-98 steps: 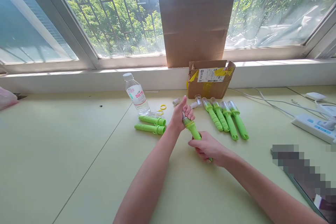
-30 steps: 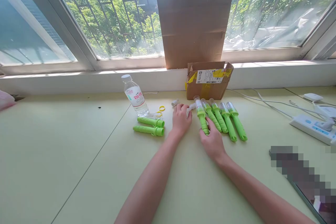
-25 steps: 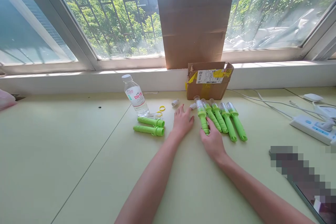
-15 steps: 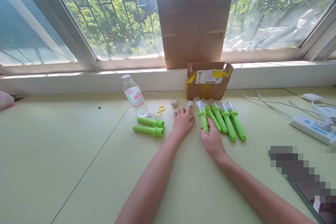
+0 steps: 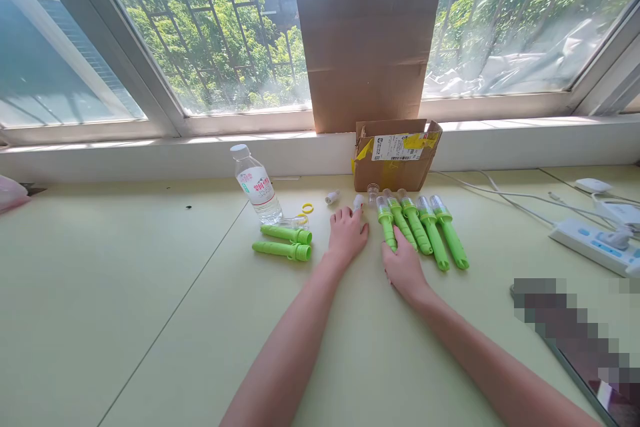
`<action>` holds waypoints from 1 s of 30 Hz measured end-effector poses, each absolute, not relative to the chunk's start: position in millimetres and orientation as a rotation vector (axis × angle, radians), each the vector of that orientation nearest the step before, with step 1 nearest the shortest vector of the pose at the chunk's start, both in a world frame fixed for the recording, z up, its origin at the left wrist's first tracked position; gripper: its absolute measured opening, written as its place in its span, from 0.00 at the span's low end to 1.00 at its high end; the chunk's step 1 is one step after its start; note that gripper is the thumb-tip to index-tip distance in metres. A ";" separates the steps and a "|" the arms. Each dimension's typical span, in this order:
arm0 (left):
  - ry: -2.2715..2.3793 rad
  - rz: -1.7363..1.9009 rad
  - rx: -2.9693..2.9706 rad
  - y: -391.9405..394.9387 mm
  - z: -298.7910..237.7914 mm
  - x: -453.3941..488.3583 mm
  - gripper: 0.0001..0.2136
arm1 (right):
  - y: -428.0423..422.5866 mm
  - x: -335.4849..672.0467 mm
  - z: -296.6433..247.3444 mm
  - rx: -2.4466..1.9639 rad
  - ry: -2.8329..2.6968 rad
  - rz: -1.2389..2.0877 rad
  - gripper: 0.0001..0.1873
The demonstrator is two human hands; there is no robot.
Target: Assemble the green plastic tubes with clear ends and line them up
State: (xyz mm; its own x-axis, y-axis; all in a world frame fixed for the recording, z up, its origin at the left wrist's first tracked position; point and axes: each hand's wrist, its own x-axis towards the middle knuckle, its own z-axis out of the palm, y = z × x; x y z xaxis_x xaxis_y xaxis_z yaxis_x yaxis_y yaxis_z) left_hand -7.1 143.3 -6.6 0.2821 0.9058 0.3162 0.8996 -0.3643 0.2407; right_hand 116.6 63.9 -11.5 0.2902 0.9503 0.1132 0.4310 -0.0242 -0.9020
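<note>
My right hand (image 5: 404, 265) is closed around the lower part of a green tube with a clear cap (image 5: 386, 221), the leftmost of a row of several such green tubes (image 5: 416, 225). My left hand (image 5: 347, 233) lies palm down on the table with its fingers spread. Its fingertips are at a small white piece (image 5: 358, 202), and I cannot tell whether they touch it. Another white piece (image 5: 332, 197) lies a little farther left. A loose clear cap (image 5: 373, 193) stands behind the held tube. Two uncapped green tubes (image 5: 283, 250) with threaded ends lie left of my left hand.
Yellow rings (image 5: 307, 208) and clear plastic parts (image 5: 290, 222) lie beside a water bottle (image 5: 258, 185). A cardboard box (image 5: 395, 163) stands against the sill. Cables and a power strip (image 5: 593, 245) are at right, with a partly pixelated dark flat object (image 5: 545, 327) nearer me.
The green tube in my right hand has shifted slightly left and its capped end sits a bit nearer me. The loose clear cap behind it now shows fully. My left hand stays nearly in place.
</note>
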 end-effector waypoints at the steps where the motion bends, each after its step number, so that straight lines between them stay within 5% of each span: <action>1: 1.763 0.634 2.502 143.4 -6.7 -7.0 0.18 | 64.6 116.9 -12.4 -1.620 -1.282 0.696 0.31; 24: 1.851 0.650 2.539 144.4 -9.4 -3.0 0.16 | 66.8 104.9 2.9 -1.921 -1.442 0.577 0.31; 30: 1.885 0.653 2.531 144.4 -10.3 -2.0 0.16 | 75.4 97.8 12.8 -2.037 -1.700 0.290 0.24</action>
State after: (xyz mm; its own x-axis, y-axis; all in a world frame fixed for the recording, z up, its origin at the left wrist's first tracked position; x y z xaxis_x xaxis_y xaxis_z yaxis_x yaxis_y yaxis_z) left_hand -2.0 144.4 -10.3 0.2349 0.9008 0.3652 0.9336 -0.3137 0.1732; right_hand 97.8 75.4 12.8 0.2107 0.9684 0.1333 0.8695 -0.1234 -0.4783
